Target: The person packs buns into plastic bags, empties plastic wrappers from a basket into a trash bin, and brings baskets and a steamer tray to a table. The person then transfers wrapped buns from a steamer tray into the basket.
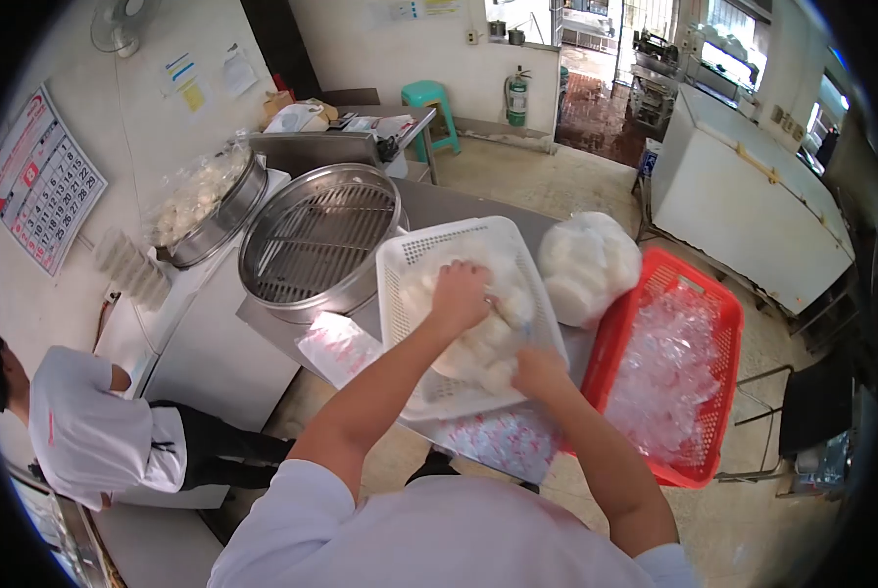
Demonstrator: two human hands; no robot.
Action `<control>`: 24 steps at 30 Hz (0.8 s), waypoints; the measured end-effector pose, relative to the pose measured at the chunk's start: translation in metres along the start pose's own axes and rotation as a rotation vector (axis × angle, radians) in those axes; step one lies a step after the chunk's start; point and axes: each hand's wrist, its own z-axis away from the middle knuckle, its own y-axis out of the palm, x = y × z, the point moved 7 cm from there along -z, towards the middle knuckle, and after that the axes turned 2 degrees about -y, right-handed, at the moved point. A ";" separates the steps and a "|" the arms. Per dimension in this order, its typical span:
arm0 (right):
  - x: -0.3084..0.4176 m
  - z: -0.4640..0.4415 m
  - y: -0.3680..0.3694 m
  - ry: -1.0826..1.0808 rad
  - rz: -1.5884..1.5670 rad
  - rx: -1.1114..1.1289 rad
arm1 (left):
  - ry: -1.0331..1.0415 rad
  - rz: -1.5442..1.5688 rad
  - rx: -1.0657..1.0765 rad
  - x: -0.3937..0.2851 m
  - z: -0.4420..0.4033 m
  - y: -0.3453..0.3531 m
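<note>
Left hand (462, 292) and right hand (541, 373) meet at a clear, wrinkled plastic bag (511, 306) of rounded white buns (482, 345) in a white perforated plastic basket (441, 245), their grip impossible to tell.

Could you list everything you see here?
Basket: 1, white, on table.
Table: 1, grey, centre.
Pale lumps: many, white, inside basket.
Stuffed bag: 1, whitish, right of basket.
Printed wrap: 2 patches, pink, beside basket.
Crate: 1, red, table's right.
Plastic: heap, clear, in crate.
Slatted pan: 1, silver, left of basket.
Other pan: 1, silver, farther left.
Calendar: 1, white, left wall.
Stool: 1, green, beyond table.
Extinguisher: 1, green, back wall.
Large chest: 1, white, upper right.
Chair: 1, black, right.
Co-worker: 1, white shirt, left.
Left grip: 1, bare, over lumps.
Right grip: 1, bare, basket's near side.
</note>
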 end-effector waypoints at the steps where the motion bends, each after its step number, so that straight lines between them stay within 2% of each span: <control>1: -0.005 -0.003 0.002 0.026 -0.035 -0.035 | 0.005 0.030 0.065 0.013 -0.008 -0.002; 3: -0.014 -0.005 0.008 0.045 -0.141 -0.148 | 0.038 0.123 0.226 0.020 -0.021 0.009; 5: -0.023 0.004 0.007 0.029 -0.278 -0.340 | -0.067 0.458 0.164 0.038 -0.032 0.005; 8: -0.016 0.017 -0.031 0.249 -0.785 -0.348 | -0.164 0.825 -0.005 0.068 -0.047 -0.016; 10: -0.016 0.023 -0.063 0.257 -0.953 -0.594 | -0.242 0.994 0.067 0.087 -0.064 -0.032; 13: 0.012 0.028 -0.134 0.253 -1.316 -0.659 | 0.132 0.305 0.611 0.065 -0.065 -0.094; 15: 0.031 0.020 -0.161 0.217 -1.657 -0.664 | 0.053 0.476 0.598 0.086 -0.079 -0.105; 16: 0.035 0.014 -0.169 0.191 -1.702 -0.656 | 0.010 0.559 0.591 0.091 -0.083 -0.110; 19: 0.046 0.007 -0.186 0.067 -1.867 -0.634 | -0.256 0.835 0.391 0.108 -0.089 -0.148; 22: 0.059 0.021 -0.206 -0.174 -1.786 -0.566 | -0.110 1.013 0.247 0.110 -0.068 -0.159; 24: 0.052 0.023 -0.205 -0.043 -1.328 -0.640 | -0.105 0.764 0.195 0.112 -0.061 -0.162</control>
